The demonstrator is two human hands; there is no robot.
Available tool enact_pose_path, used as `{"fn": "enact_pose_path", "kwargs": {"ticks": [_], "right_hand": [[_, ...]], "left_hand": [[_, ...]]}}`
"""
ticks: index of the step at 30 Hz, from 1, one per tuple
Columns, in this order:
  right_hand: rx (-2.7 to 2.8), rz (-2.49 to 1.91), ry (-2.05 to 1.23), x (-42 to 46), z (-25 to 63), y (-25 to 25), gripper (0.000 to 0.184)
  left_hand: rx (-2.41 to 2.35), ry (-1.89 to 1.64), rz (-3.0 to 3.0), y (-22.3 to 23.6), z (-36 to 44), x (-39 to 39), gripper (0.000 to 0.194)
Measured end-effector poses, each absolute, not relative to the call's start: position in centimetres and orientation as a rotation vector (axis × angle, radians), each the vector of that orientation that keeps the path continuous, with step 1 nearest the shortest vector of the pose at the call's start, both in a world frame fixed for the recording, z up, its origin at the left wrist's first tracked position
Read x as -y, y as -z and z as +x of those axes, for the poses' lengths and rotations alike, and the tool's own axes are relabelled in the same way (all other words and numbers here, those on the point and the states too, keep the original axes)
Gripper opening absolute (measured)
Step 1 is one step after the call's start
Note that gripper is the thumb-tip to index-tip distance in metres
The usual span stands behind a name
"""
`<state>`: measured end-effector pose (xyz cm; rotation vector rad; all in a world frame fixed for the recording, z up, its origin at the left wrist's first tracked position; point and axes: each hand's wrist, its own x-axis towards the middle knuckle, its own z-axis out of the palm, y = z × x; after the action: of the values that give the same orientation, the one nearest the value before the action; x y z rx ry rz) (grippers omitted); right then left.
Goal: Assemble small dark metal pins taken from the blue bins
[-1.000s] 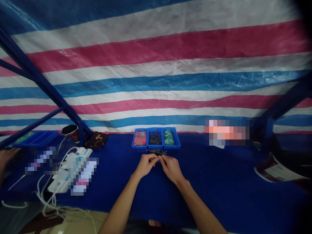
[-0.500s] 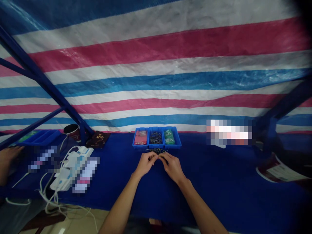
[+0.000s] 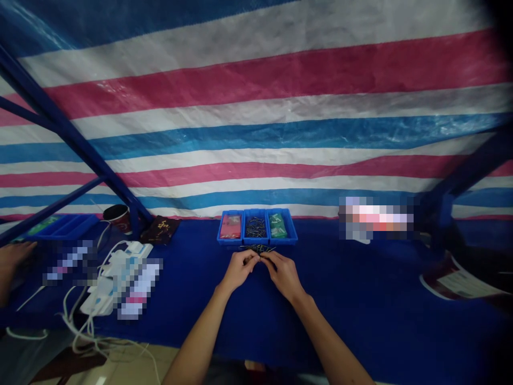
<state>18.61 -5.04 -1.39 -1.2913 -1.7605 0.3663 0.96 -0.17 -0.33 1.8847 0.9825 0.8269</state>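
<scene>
Pins (image 3: pixel 258 248) lie in a loose heap on the table (image 3: pixel 360 310), just in front of the middle bin (image 3: pixel 255 241), which holds more pins. Left hand (image 3: pixel 239 270) and right hand (image 3: pixel 284 276) are directly in front of the heap, with the fingertips (image 3: pixel 253 258) of both meeting at its near edge. Both grips are closed; any pin between them is too small to make out.

Left bin (image 3: pixel 230 241), with red packet (image 3: pixel 230 226), touches the middle bin on one side; right bin (image 3: pixel 282 241), with green packet (image 3: pixel 277 225), touches the other. Further left of the middle bin: power strip (image 3: pixel 116 280), cup (image 3: pixel 117 218), blue tray (image 3: pixel 66 225), another person's hand (image 3: pixel 12 255). Behind it hangs striped tarp (image 3: pixel 256 107).
</scene>
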Motion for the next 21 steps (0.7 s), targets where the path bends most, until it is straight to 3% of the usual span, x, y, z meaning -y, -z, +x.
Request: {"fn": "enact_pose_path", "kwargs": {"ticks": [21], "right_hand": [[1.765, -1.269, -0.386, 4.87, 18.71, 1.71, 0.023]], "left_hand": [[-0.979, -0.820, 1.878, 0.47, 0.90, 0.09, 0.033]]}}
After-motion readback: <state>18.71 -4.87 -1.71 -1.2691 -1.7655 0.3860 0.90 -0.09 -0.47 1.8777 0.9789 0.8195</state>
